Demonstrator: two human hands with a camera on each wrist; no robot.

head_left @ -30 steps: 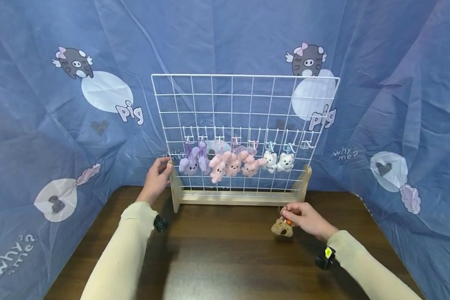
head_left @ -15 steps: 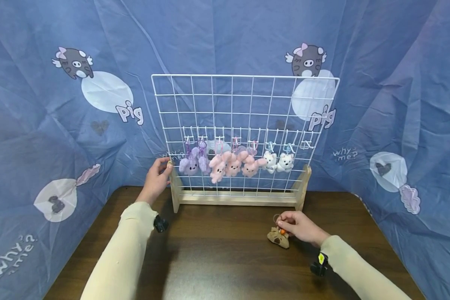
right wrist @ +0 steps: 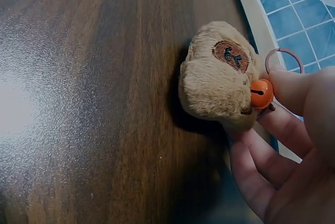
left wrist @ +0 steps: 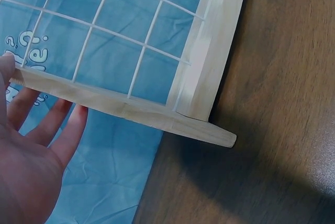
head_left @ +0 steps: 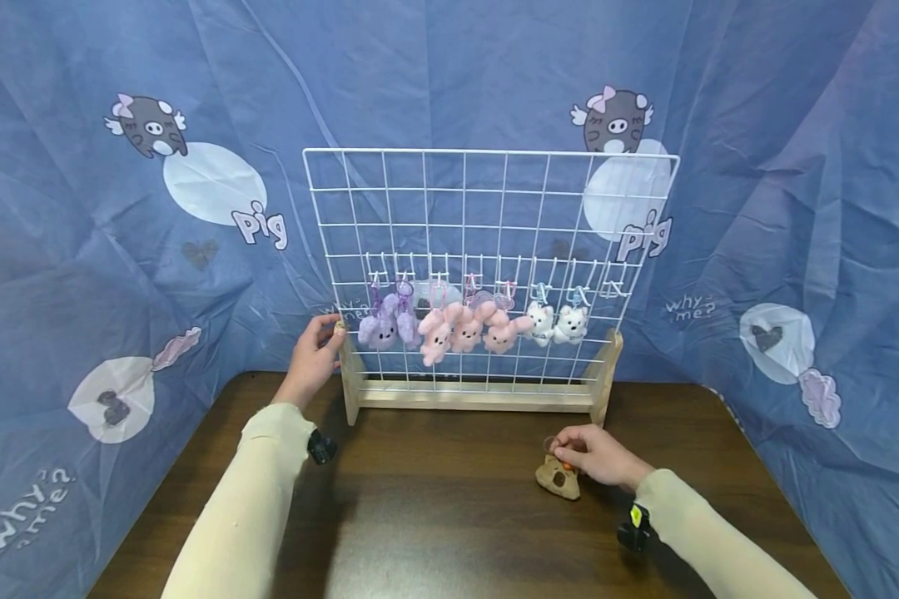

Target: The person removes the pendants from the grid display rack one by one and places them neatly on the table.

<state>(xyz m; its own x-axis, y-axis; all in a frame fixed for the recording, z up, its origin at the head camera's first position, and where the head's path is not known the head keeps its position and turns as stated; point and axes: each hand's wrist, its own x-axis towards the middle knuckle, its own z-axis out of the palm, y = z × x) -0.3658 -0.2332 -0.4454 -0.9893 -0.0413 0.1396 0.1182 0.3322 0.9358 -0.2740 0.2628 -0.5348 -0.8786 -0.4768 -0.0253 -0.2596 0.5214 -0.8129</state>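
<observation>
My left hand (head_left: 313,363) holds the left wooden upright (head_left: 350,374) of a white wire grid rack (head_left: 464,191). In the left wrist view the thumb is on one side of that wood and the fingers reach behind it. With my right hand (head_left: 598,453) I pinch a brown plush keychain (head_left: 558,477) near its ring (right wrist: 284,59). An orange bell (right wrist: 261,93) hangs beside the thumb, and the plush's embroidered snout faces the right wrist camera. The plush is low over the table in front of the rack; whether it touches the wood I cannot tell.
On the rack's hooks hang purple plush keychains (head_left: 380,330), pink bunny plush keychains (head_left: 436,334) and white bear plush keychains (head_left: 572,324). A bare hook (head_left: 613,289) is at the right end. Behind stands a blue printed cloth (head_left: 449,75); below lies a dark wooden table (head_left: 449,516).
My right hand has moved slightly left and toward the table's near side, bringing the brown plush keychain with it. The left hand and the rack have stayed put.
</observation>
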